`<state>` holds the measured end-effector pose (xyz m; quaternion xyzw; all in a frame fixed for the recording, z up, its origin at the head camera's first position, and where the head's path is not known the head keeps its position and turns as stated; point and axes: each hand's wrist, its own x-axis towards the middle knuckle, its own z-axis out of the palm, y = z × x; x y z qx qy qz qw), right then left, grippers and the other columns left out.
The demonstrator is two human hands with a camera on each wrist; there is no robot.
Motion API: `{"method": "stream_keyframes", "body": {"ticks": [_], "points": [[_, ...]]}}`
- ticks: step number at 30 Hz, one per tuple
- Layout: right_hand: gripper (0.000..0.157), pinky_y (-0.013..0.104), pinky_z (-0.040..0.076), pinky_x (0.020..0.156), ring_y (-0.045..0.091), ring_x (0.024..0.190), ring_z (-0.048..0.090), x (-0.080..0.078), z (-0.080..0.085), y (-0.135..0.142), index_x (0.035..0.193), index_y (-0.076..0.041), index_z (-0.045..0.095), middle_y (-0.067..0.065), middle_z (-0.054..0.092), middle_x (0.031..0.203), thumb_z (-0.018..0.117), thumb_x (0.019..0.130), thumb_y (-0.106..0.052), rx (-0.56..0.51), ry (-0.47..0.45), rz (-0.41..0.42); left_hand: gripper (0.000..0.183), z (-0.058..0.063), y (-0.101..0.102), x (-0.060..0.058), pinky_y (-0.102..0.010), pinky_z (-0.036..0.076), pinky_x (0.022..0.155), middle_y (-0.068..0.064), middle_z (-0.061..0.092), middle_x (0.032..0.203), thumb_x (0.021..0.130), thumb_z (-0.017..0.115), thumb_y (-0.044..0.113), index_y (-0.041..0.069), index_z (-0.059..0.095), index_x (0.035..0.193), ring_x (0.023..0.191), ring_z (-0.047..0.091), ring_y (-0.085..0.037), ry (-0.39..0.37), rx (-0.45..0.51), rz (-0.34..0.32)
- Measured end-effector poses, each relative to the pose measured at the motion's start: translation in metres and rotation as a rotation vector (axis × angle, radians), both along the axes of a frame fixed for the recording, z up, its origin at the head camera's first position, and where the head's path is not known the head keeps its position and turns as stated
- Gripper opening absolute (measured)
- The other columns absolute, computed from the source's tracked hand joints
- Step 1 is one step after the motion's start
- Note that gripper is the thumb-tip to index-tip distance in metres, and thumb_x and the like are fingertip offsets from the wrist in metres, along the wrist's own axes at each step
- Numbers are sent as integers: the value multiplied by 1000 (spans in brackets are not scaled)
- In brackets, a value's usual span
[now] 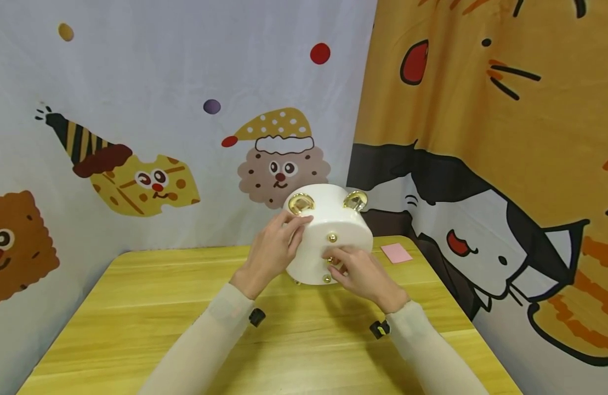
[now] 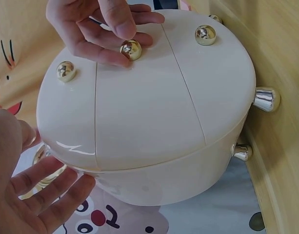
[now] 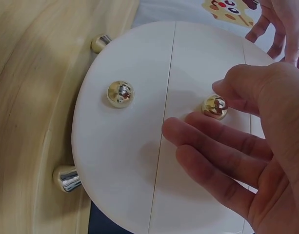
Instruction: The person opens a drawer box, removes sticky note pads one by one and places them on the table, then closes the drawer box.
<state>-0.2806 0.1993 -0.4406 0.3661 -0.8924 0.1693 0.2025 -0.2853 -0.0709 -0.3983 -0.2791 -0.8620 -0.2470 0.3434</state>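
A white, rounded drawer box (image 1: 304, 252) has gold ring-shaped ears on top and short gold feet. Seams across its front divide it into three drawers, each with a round gold knob. My right hand (image 1: 360, 274) has its thumb and forefinger around the middle knob (image 3: 215, 107), the other fingers spread in front of the drawer face. Another knob, the bottom one (image 3: 120, 94), sits free below, and the top knob (image 1: 331, 237) is uncovered too. With fingers extended, my left hand (image 1: 274, 249) rests at the box's upper left edge, near the left ear (image 1: 301, 203).
The box stands toward the back of a yellow wood-grain table (image 1: 185, 307). A pink square of paper (image 1: 396, 253) lies right of it. Behind hangs a cartoon-printed curtain (image 1: 175, 66), close to the table's back edge.
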Motion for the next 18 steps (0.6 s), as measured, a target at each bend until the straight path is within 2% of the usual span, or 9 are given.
{"method": "stream_keyframes", "body": {"ticks": [8, 18], "points": [[23, 31, 70, 81, 12, 91, 83, -4, -2, -2, 125, -15, 82, 2, 86, 114, 88, 103, -11, -13, -21, 2, 31, -1, -1, -1, -35, 63, 72, -5, 75, 121, 120, 68, 20, 21, 80, 149, 93, 69, -22, -10, -11, 0], [20, 31, 70, 81, 12, 90, 82, -3, -3, -5, 122, -14, 82, 0, 86, 109, 87, 103, -8, -27, -18, 8, 30, -1, 0, 0, -34, 62, 68, -6, 75, 120, 118, 71, 18, 20, 82, 146, 89, 67, -22, 15, -3, -2]]}}
